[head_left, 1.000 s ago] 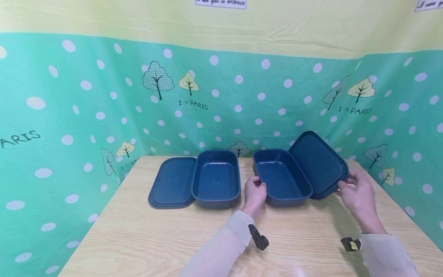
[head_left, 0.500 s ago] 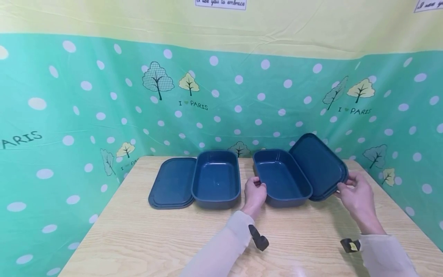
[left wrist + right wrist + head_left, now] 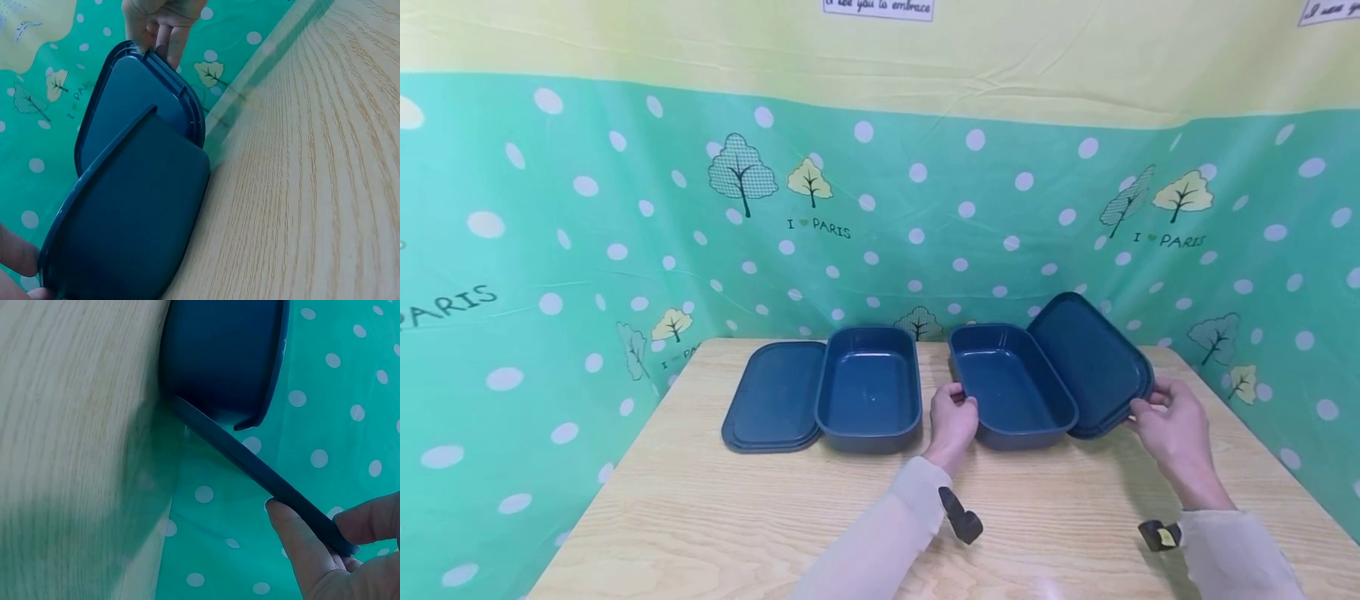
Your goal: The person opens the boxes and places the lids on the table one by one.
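Note:
On the right of the table, a dark blue rectangular container (image 3: 1000, 379) stands uncovered, its inside bare. My left hand (image 3: 953, 423) pinches its left rim, thumb and fingers also showing at the corner of the left wrist view. A matching blue lid (image 3: 1093, 367) leans at a slant along the container's right side, its lower edge near the table. My right hand (image 3: 1176, 425) pinches the lid's outer edge; in the right wrist view thumb and fingers lie on opposite faces of the lid (image 3: 250, 464).
A second blue container (image 3: 871, 392) stands left of my left hand, open on top. Its lid (image 3: 775, 396) lies flat beside it on the wooden table (image 3: 760, 517). A green polka-dot cloth (image 3: 880, 217) hangs close behind the table and at both sides.
The right hand has lowered the lid slightly, so it slants a little flatter toward the table. The left hand and both containers stay in place.

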The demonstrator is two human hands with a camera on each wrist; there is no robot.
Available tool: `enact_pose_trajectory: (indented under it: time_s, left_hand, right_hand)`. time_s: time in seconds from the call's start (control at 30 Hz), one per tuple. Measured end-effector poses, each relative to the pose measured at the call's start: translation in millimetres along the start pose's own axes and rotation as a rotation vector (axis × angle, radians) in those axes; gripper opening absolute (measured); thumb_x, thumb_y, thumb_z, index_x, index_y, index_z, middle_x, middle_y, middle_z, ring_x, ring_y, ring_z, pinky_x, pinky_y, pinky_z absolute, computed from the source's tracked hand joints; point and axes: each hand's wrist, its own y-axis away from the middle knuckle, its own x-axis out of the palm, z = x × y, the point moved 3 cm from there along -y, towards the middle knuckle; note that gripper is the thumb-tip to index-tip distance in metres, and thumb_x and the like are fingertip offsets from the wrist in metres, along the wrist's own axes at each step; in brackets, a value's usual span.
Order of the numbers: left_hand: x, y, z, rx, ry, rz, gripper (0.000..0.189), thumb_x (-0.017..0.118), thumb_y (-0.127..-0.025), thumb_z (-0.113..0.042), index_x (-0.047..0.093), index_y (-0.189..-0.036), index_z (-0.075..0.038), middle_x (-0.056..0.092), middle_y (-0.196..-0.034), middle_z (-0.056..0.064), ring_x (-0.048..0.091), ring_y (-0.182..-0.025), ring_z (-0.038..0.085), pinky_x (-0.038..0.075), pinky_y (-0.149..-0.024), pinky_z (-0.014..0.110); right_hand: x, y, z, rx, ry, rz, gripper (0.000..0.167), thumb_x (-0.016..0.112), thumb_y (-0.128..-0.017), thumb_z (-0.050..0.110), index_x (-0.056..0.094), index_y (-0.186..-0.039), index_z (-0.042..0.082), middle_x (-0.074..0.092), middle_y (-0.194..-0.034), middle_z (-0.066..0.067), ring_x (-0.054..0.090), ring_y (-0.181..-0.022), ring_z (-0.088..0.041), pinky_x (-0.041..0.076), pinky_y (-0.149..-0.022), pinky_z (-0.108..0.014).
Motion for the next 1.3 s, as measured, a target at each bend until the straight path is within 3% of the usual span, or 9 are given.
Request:
enact_pose_trajectory:
  time_s: [0.8, 1.3]
  left_hand:
    - [-0.8, 0.6, -2.0, 0.012, -0.002, -0.016, 0.028, 0.058, -0.087, 0.001, 0.058, -0.115, 0.003, 0.06, -0.102, 0.011, 0.058, -0.096, 0.021, 0.052, -0.083, 0.033]
    - [-0.5, 1.4, -2.2, 0.004, -0.002, -0.004, 0.03, 0.057, -0.088, -0.001, 0.056, -0.118, 0.004, 0.06, -0.107, 0.014, 0.058, -0.098, 0.022, 0.051, -0.086, 0.034]
  right_hand:
    - [4.2, 3.9, -2.9, -0.008, 0.011, -0.016, 0.046, 0.045, -0.094, 0.003, 0.03, -0.133, -0.017, 0.045, -0.116, -0.03, 0.056, -0.073, 0.0, 0.056, -0.067, -0.023]
    - [2.0, 6.3, -4.3, -0.01, 0.114, -0.022, 0.052, 0.047, -0.092, 0.007, 0.03, -0.136, -0.015, 0.047, -0.117, -0.031, 0.058, -0.084, -0.016, 0.053, -0.06, -0.021]
